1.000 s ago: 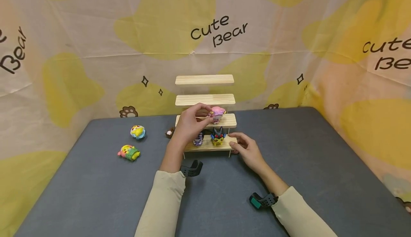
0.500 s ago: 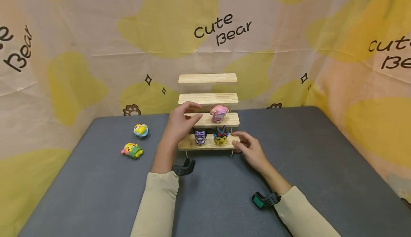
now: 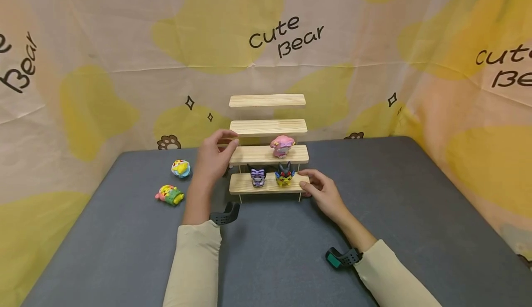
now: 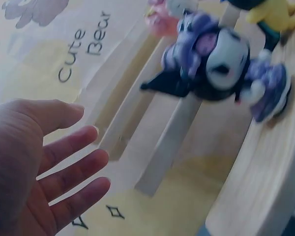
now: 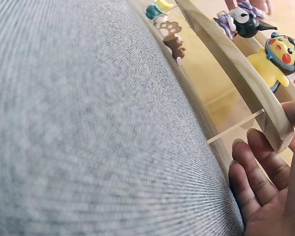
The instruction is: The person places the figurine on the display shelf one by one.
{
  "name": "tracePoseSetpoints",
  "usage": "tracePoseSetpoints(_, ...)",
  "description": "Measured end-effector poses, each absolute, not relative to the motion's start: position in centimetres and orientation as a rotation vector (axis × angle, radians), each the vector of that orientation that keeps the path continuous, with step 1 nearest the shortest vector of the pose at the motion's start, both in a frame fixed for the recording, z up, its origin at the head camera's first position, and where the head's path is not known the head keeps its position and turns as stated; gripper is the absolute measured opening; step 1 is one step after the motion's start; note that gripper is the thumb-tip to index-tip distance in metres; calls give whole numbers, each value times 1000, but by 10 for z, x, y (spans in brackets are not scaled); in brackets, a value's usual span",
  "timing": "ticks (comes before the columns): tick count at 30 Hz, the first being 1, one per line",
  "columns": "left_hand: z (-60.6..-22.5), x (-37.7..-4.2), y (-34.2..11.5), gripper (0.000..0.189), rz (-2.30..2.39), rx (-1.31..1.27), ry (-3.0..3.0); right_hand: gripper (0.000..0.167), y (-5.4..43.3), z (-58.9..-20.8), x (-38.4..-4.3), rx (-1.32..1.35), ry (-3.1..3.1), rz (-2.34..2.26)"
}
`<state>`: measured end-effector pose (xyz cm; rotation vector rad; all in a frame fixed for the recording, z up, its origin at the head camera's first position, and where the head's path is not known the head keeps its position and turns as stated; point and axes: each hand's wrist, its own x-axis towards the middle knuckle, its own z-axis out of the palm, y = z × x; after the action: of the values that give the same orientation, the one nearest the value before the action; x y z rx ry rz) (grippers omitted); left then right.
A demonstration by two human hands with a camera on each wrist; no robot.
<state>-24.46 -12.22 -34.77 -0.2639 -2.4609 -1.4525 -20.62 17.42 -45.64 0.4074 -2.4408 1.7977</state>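
Observation:
A tiered wooden display shelf [image 3: 245,188] stands at the middle back. Its lowest tier carries a purple-and-black figurine [image 3: 258,177] and a yellow figurine with a dark eared hood [image 3: 284,175]. One tier up, at its right part, stands a pink figurine [image 3: 282,146]. My right hand [image 3: 322,194] pinches the right end of the lowest tier, thumb above and fingers [image 5: 268,157] below in the right wrist view. Beside the shelf's left end, my left hand [image 3: 213,159] holds nothing, its fingers [image 4: 73,179] apart and relaxed.
Left of the shelf, two figurines lie on the dark grey table [image 3: 274,251]: a blue-and-yellow one [image 3: 181,168] and a green-and-pink one [image 3: 170,195]. A patterned fabric backdrop [image 3: 199,30] rises behind the table and at its sides. A small brown item is mostly hidden behind my left hand.
My left hand has let go of the pink figurine, which now stands on the second tier, and has moved left away from it. The right hand keeps its hold on the shelf.

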Motion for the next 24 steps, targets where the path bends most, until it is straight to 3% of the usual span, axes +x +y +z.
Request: tracePoseSetpoints(24,-378,-253,-173,31,-1348,36,-2536,32,173,-456,-207,388,-2444,1801)
